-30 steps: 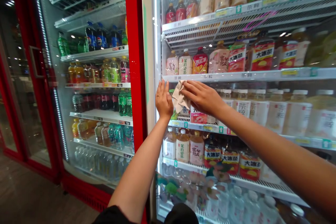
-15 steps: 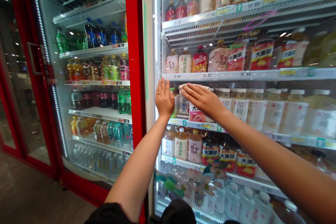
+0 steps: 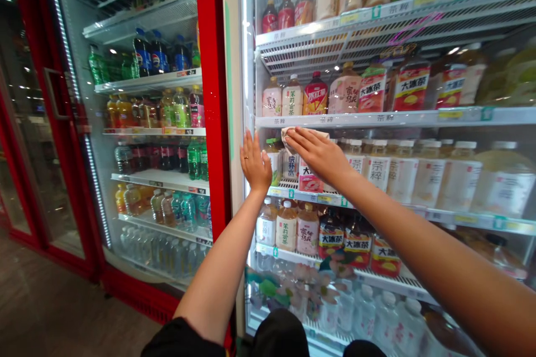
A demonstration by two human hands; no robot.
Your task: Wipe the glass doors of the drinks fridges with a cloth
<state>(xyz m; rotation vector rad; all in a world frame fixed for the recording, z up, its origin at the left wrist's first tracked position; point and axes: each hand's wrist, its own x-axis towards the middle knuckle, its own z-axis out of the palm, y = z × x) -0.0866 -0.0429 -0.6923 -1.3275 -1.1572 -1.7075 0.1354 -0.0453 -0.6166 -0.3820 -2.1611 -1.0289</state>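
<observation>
My left hand rests with fingers apart near the left edge of the glass door, a ring on one finger and nothing held. To its right, my right hand lies over a pale cloth, pressing it to the glass door. The cloth's edges show above and left of the fingers; the rest is hidden beneath the hand. Behind the glass stand rows of bottled drinks on white shelves.
A red-framed fridge with bottled drinks stands at the left, and a door with a metal handle lies beyond it. My knees show at the bottom. Dark floor is at the lower left.
My left hand has moved slightly left and down on the door's edge, its thumb farther from the fingers. The right hand stays on the cloth; the view has shifted slightly.
</observation>
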